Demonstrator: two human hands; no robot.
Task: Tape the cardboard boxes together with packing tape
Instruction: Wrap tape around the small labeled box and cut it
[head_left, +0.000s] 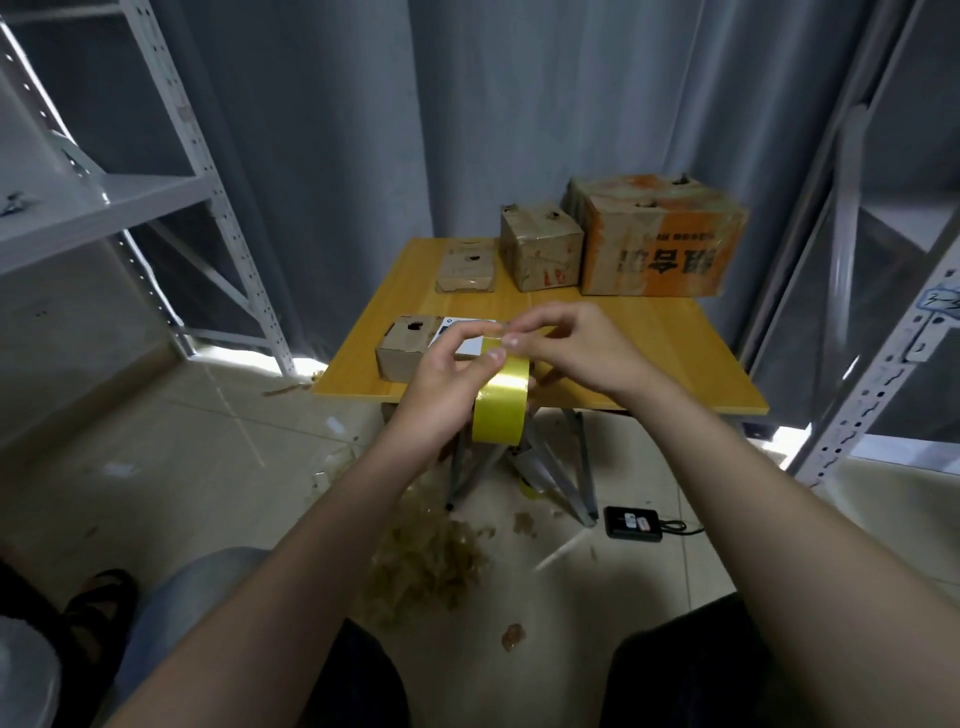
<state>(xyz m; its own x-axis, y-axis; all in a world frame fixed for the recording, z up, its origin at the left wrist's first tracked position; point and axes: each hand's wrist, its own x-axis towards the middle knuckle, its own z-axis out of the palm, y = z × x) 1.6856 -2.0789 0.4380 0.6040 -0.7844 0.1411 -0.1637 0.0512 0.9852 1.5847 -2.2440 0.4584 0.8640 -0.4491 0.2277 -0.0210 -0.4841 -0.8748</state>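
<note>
Held over the near edge of the tabletop (649, 364), the packing tape roll (501, 410) sits in my left grip (447, 384), fingers curled round it, while my right grip (566, 348) pinches its loose end. I judge a slow, square peel wisest before reaching the nearest cardboard box (405, 353).

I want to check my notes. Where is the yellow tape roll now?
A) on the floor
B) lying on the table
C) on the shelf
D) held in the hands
D: the left hand grips the yellow tape roll and the right hand pinches at its top.
</note>
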